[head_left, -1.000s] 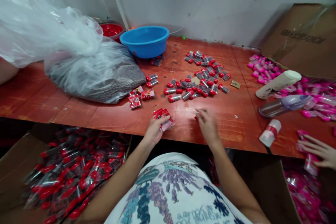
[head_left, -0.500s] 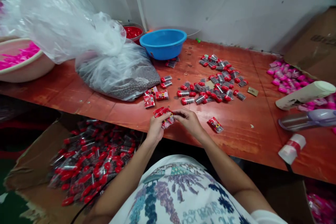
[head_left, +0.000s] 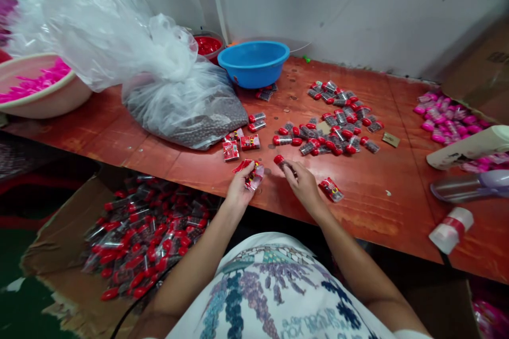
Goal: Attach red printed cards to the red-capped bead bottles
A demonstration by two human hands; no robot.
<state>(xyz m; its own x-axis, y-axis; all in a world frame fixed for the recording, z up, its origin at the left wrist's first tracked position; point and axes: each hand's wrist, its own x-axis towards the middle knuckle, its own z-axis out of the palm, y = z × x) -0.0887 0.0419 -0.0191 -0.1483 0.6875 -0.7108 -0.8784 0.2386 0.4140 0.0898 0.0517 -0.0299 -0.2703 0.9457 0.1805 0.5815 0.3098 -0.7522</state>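
Note:
My left hand (head_left: 237,189) is closed on a small stack of red printed packets (head_left: 251,171) at the near edge of the red-brown table (head_left: 167,164). My right hand (head_left: 303,184) is closed on a small clear tube with a red cap (head_left: 283,163), just right of the packets. One red packet (head_left: 331,189) lies flat on the table right of my right hand. A pile of the same red-capped tubes (head_left: 333,128) is spread beyond my hands. More red packets (head_left: 240,145) lie behind my left hand.
A big clear plastic bag of dark pellets (head_left: 175,100) sits at left, a blue basin (head_left: 253,62) and a red-filled bowl (head_left: 208,45) behind it. A beige bowl of pink pieces (head_left: 37,87) is far left. A carton of red-capped tubes (head_left: 139,238) stands below. Pink tubes (head_left: 445,116), bottles (head_left: 469,145) at right.
My hands have parted: the right one left the packets and now holds a red-capped tube. The camera view swung left over the second.

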